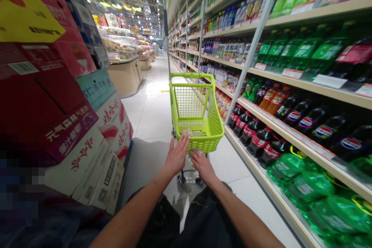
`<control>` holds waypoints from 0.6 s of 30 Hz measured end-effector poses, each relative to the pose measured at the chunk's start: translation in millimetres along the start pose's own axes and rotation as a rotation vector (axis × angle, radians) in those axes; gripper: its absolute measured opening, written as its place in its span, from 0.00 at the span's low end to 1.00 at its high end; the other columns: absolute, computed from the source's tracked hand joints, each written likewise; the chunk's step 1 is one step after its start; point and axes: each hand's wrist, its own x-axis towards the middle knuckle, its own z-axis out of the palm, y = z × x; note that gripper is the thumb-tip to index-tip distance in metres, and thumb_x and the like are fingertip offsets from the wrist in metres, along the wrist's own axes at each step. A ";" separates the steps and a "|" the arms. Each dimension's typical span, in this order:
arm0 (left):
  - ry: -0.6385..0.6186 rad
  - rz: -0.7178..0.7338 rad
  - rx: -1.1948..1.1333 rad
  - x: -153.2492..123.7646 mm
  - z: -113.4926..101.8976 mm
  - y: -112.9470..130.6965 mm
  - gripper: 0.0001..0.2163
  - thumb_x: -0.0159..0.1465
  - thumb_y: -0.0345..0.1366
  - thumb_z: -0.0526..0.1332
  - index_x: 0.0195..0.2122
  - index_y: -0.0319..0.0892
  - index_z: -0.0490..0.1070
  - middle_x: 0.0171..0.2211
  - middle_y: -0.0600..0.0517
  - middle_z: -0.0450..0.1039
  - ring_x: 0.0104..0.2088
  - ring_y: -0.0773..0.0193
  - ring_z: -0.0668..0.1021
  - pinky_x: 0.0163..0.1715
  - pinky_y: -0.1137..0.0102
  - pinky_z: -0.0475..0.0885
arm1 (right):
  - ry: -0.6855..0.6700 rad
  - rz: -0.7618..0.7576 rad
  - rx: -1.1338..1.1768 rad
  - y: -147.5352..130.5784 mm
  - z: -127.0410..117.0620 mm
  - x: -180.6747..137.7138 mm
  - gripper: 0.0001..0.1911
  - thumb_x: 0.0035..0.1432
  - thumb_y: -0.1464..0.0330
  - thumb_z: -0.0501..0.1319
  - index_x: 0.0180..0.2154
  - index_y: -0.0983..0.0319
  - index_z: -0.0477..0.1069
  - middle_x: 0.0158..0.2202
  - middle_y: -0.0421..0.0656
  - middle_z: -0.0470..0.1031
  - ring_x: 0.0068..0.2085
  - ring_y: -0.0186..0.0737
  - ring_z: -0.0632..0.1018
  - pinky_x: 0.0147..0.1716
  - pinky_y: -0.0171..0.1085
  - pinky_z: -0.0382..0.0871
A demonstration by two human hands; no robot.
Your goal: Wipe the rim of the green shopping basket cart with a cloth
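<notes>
Cart [207, 145] front and centre, lime green, right ahead of the knees on the pale floor [154, 112], boxes [113, 114] to the left and shelves [258, 23] to the right! Both hands are on it at the near end, so the handling looks under way rather than finished. Cloth [186, 132] meets the near rim at the left hand [176, 157], fingers close together and stretched forward over it; whether they pinch, I cannot tell. Lower down, just outside the near wall, the right hand [203, 168] has its fingers curled on cloth too, seemingly closed on it. Only this end has contact; far bar and back panel have no hand on them, and whether they have had attention does not show, so what is left stays uncertain. Now the count: one cart, two hands, cloth in two patches, though one piece or two is unclear. Over on the shelves, four dark bottles [324, 131] show round labels, and five green bottles [328, 48] line up above. Boxes overlap too much for a sure count.
</notes>
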 end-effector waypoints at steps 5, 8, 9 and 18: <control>0.011 -0.012 -0.008 -0.4 0.1 4.2 0.30 0.53 0.25 0.48 0.59 0.36 0.49 0.62 0.46 0.46 0.62 0.60 0.49 0.58 0.51 0.41 | 0.119 0.129 -0.028 18.9 -27.7 -6.2 0.20 0.59 0.76 0.48 0.51 0.60 0.64 0.54 0.46 0.66 0.61 0.41 0.55 0.56 0.51 0.57; 0.020 -0.007 -0.032 3.8 0.2 15.2 0.29 0.54 0.25 0.48 0.59 0.35 0.50 0.62 0.45 0.47 0.62 0.59 0.49 0.58 0.51 0.42 | 0.179 0.157 -0.078 30.9 -33.7 -2.7 0.20 0.59 0.77 0.48 0.52 0.61 0.64 0.54 0.48 0.65 0.61 0.43 0.54 0.56 0.53 0.56; 0.016 0.006 -0.035 5.3 -0.1 18.5 0.29 0.54 0.25 0.48 0.59 0.36 0.50 0.62 0.45 0.47 0.62 0.59 0.50 0.58 0.51 0.42 | 0.158 0.135 -0.085 32.9 -31.2 -6.2 0.20 0.59 0.77 0.47 0.51 0.62 0.65 0.53 0.49 0.67 0.61 0.42 0.55 0.55 0.53 0.57; 0.012 0.028 -0.047 5.4 1.2 21.7 0.28 0.54 0.25 0.47 0.59 0.35 0.51 0.62 0.46 0.46 0.62 0.58 0.50 0.57 0.50 0.44 | 0.195 0.204 -0.106 48.2 -50.2 -15.8 0.22 0.57 0.79 0.48 0.52 0.61 0.64 0.54 0.49 0.65 0.61 0.44 0.54 0.55 0.53 0.58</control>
